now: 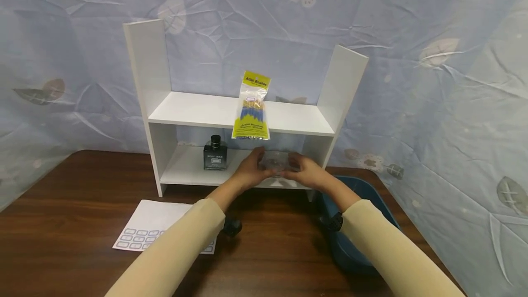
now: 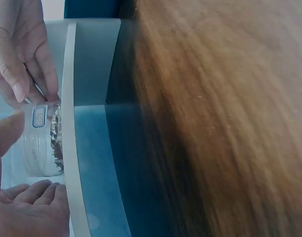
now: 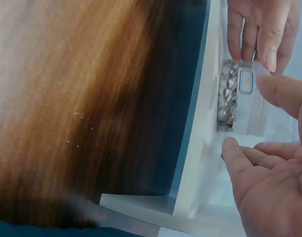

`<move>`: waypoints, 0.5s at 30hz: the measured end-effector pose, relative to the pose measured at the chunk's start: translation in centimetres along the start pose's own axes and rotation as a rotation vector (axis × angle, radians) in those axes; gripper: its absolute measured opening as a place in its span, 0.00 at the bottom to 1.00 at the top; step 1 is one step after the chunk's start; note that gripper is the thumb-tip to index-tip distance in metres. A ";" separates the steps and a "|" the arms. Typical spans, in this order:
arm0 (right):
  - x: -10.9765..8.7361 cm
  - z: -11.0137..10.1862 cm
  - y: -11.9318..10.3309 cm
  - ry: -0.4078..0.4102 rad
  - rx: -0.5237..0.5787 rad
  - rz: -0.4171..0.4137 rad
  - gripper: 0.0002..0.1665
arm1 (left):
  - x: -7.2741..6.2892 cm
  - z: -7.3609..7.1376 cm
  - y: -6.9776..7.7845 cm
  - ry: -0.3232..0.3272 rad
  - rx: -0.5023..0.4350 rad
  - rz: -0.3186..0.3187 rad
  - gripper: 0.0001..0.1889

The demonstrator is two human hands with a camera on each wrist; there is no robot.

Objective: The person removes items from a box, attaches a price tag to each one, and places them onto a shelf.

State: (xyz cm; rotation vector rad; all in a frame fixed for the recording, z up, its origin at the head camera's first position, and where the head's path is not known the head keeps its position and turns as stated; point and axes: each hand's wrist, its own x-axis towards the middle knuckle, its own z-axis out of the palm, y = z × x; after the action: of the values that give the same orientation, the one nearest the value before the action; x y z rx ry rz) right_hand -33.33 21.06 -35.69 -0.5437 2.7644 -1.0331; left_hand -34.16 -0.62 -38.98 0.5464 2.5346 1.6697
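A clear round jar (image 1: pixel 275 162) stands on the lower board of a white shelf, near its front edge. Small shiny pieces fill its bottom, and a blue-framed label (image 3: pixel 246 81) is on its side. My left hand (image 1: pixel 249 169) is at the jar's left side and my right hand (image 1: pixel 308 173) at its right. Both hands have loosely spread fingers. In the right wrist view a narrow gap shows between the right fingertips (image 3: pixel 230 144) and the jar. The left fingertips (image 2: pixel 54 190) lie close beside it in the left wrist view; contact is hard to judge.
On the same board stands a dark perfume bottle (image 1: pixel 215 156). A packet of artist brushes (image 1: pixel 251 109) hangs over the upper board's edge (image 1: pixel 198 109). A blue bin (image 1: pixel 350 253) sits at the right, partly behind my right arm. A label sheet (image 1: pixel 154 217) lies at the left.
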 end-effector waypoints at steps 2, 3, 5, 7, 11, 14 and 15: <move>-0.5 0.0 0.0 0.004 -0.029 -0.026 0.44 | -0.2 -0.1 0.1 0.004 0.036 0.012 0.44; -0.8 0.0 0.0 0.005 -0.037 -0.039 0.43 | -0.4 -0.2 0.2 0.006 0.054 0.018 0.44; -1.3 0.0 0.0 0.007 -0.053 -0.060 0.43 | -1.0 -0.4 0.3 0.008 0.088 0.038 0.43; -1.9 -0.1 -0.1 0.005 -0.076 -0.081 0.42 | -1.7 -0.5 0.5 0.004 0.106 0.068 0.42; -3.5 -0.4 -0.6 0.006 -0.096 -0.083 0.42 | -3.3 -0.7 1.1 -0.016 0.167 0.167 0.39; -5.0 -0.6 -1.2 0.010 -0.097 -0.112 0.41 | -4.5 -1.0 1.7 -0.025 0.235 0.243 0.39; -5.5 -0.7 -1.4 0.015 -0.103 -0.132 0.40 | -5.0 -1.2 2.0 -0.028 0.260 0.265 0.39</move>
State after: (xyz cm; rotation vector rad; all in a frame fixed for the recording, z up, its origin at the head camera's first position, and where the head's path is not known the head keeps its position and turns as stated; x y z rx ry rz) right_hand -28.05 22.56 -34.23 -0.7441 2.8399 -0.9273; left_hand -29.28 -2.55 -37.42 0.9561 2.7784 1.3907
